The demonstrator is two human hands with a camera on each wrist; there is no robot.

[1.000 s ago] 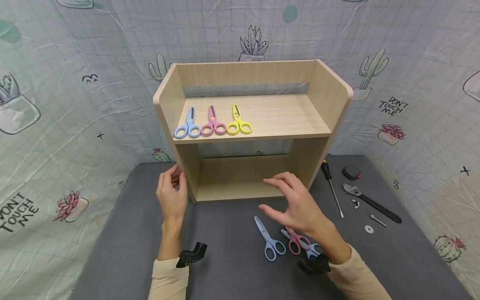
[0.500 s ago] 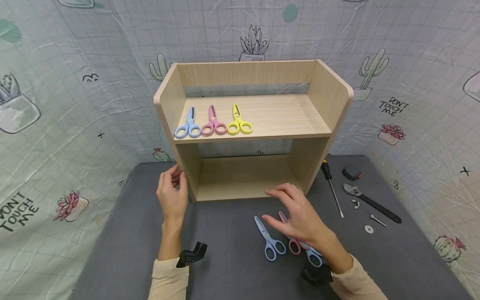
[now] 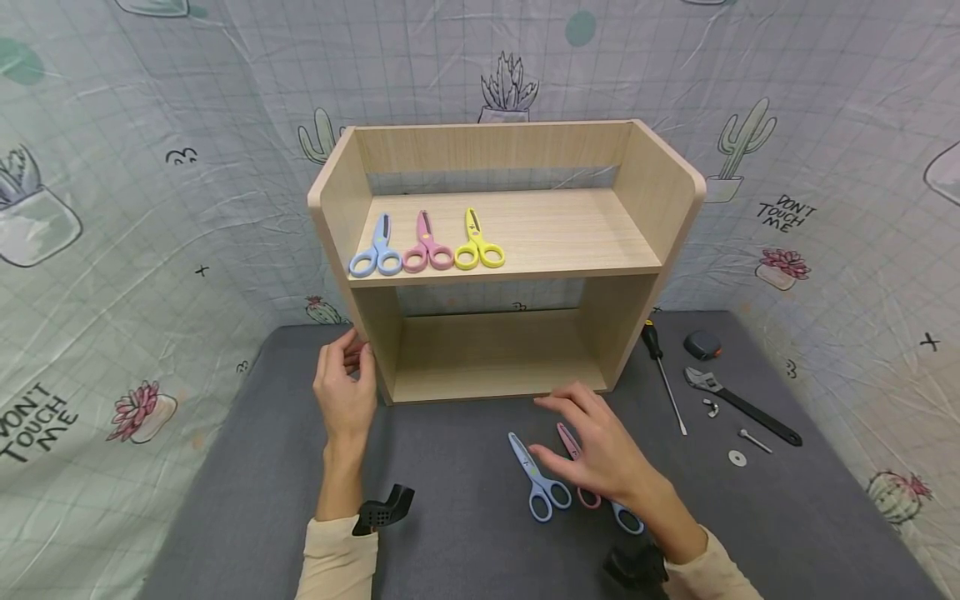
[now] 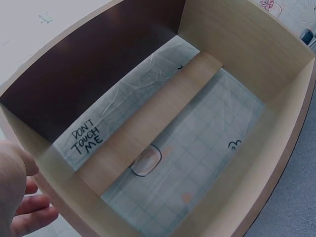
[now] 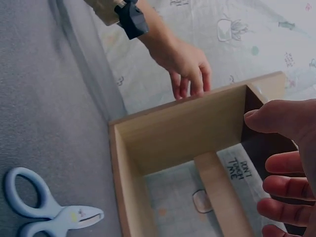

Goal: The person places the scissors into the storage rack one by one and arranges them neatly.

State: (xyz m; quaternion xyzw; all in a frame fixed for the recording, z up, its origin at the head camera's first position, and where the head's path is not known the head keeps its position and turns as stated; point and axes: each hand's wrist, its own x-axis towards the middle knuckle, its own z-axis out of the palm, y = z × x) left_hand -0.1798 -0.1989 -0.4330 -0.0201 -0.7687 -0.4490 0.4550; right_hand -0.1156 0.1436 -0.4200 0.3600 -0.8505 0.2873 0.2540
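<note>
Wooden shelf (image 3: 495,242) steadied by left hand (image 3: 345,392), right hand (image 3: 600,450) spread over pink scissors (image 3: 577,467)

Shelf unit (image 3: 517,233): pale wood grain. On it, scissors blue (image 3: 377,248), pink (image 3: 426,244), yellow (image 3: 476,242). Counter (image 3: 465,533): dark grey, with blue scissors (image 3: 537,479) and pink scissors (image 3: 579,468). Backdrop (image 3: 150,167): pale grid with cactus prints. Sleeves (image 3: 337,562): cream.

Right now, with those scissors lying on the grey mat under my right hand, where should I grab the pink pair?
Probably by the pink scissors at the blade end, coming straight down from above. They lie flat on the grey mat, blade pointing toward the wooden shelf, and the right hand covers the handles. The blue scissors sit close on the left, so pinch narrowly.
</note>
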